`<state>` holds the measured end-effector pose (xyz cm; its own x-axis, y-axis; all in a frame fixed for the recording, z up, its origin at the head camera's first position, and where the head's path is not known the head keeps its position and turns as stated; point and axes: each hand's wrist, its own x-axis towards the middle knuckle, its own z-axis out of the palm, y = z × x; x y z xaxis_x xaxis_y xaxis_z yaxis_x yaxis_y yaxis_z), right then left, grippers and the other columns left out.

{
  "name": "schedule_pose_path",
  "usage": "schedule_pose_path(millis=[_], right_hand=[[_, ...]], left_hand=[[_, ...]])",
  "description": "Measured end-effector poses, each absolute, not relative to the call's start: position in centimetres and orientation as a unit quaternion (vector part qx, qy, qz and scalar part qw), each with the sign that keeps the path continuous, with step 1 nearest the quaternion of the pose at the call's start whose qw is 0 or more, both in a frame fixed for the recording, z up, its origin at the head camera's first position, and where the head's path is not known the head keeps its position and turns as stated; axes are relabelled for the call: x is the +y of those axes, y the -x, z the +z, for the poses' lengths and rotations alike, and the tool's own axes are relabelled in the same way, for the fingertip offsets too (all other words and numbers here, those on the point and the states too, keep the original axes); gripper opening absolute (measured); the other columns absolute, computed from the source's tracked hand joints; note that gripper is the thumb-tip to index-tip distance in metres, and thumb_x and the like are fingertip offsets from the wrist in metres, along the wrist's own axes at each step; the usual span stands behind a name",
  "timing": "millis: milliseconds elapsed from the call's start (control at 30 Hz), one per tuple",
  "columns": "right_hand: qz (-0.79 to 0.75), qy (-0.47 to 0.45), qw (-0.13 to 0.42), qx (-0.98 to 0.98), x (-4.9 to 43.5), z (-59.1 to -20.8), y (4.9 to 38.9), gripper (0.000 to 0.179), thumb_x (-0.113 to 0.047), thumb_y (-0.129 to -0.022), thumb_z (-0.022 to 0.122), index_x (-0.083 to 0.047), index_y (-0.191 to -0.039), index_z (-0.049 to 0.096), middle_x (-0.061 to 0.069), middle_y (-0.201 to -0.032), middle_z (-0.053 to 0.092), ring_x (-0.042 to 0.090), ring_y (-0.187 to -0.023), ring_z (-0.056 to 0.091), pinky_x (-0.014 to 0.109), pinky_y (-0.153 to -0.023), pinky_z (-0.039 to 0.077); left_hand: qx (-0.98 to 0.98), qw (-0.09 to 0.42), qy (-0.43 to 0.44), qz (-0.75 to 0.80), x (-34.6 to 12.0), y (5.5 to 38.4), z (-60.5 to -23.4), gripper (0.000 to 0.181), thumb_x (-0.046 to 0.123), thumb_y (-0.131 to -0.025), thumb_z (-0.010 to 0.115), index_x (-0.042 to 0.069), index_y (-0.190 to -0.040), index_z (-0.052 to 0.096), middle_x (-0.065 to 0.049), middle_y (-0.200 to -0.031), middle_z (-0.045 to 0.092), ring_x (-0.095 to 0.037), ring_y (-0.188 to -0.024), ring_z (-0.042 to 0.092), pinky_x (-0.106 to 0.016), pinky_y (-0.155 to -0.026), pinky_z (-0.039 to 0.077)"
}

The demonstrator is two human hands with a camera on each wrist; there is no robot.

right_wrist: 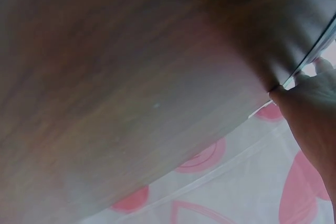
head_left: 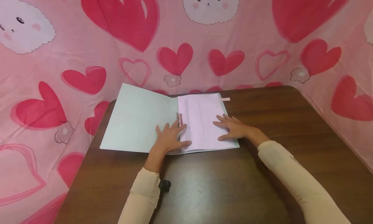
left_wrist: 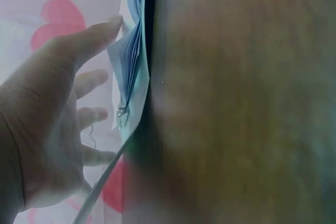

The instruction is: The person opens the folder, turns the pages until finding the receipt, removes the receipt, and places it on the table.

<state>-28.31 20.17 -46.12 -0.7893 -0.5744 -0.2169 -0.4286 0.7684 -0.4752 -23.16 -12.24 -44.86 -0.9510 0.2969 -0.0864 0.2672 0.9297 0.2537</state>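
A pale green ring binder lies spread open on the table, its cover turned to the left. On its right side sits a stack of white paper sheets with fine print down the left part. My left hand is spread over the binder's spine area, thumb on the sheets, just by the metal ring clip. Seen from the left wrist, the sheets bulge in layers near the thumb. My right hand rests with spread fingers on the right part of the sheets.
A pink tab sticks out past the binder's upper right edge. The dark wooden table stretches around the binder. Behind it hangs a pink cloth with hearts. A small black object shows beside the left sleeve.
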Motion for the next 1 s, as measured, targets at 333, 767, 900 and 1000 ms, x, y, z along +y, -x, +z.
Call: schedule_pose_path(millis=[333,767,900,1000], right_hand=[[-0.2,0.26,0.18,0.927,20.0,-46.0,28.9,0.09,-0.055,-0.086,0.071,-0.02,-0.16,0.033,0.016,-0.173,0.01,0.047,-0.159,-0.002,0.07,-0.124,0.0],[-0.302,0.196,0.069,0.93,20.8,-45.3,33.8,0.046,-0.029,-0.099,0.066,-0.004,-0.138,0.061,0.022,-0.145,0.059,0.039,-0.131,0.055,0.059,-0.115,0.043],[-0.343,0.18,0.06,0.92,20.9,-45.2,36.4,0.043,-0.024,-0.101,0.063,-0.001,-0.137,0.06,0.025,-0.139,0.06,0.04,-0.12,0.057,0.058,-0.107,0.05],[-0.37,0.171,0.058,0.911,20.7,-45.3,38.2,0.043,-0.022,-0.101,0.063,0.001,-0.137,0.059,0.026,-0.137,0.061,0.041,-0.117,0.058,0.057,-0.104,0.052]], left_hand=[[0.975,0.112,-0.155,0.117,-11.4,25.0,-45.0,0.092,0.074,-0.078,0.065,0.038,-0.157,0.037,0.0,-0.172,0.023,-0.046,-0.156,0.022,-0.082,-0.116,0.003],[0.972,0.135,-0.176,0.075,-10.7,26.3,-44.9,0.094,0.071,-0.081,0.067,0.033,-0.16,0.033,0.006,-0.17,0.026,-0.041,-0.159,0.018,-0.084,-0.114,0.001],[0.972,0.139,-0.176,0.073,-10.7,26.5,-44.9,0.093,0.07,-0.081,0.068,0.033,-0.159,0.034,0.005,-0.169,0.029,-0.041,-0.158,0.021,-0.084,-0.114,0.002],[0.971,0.142,-0.175,0.075,-10.7,26.4,-44.9,0.091,0.069,-0.081,0.068,0.035,-0.158,0.035,0.005,-0.169,0.029,-0.042,-0.158,0.021,-0.085,-0.114,0.004]])
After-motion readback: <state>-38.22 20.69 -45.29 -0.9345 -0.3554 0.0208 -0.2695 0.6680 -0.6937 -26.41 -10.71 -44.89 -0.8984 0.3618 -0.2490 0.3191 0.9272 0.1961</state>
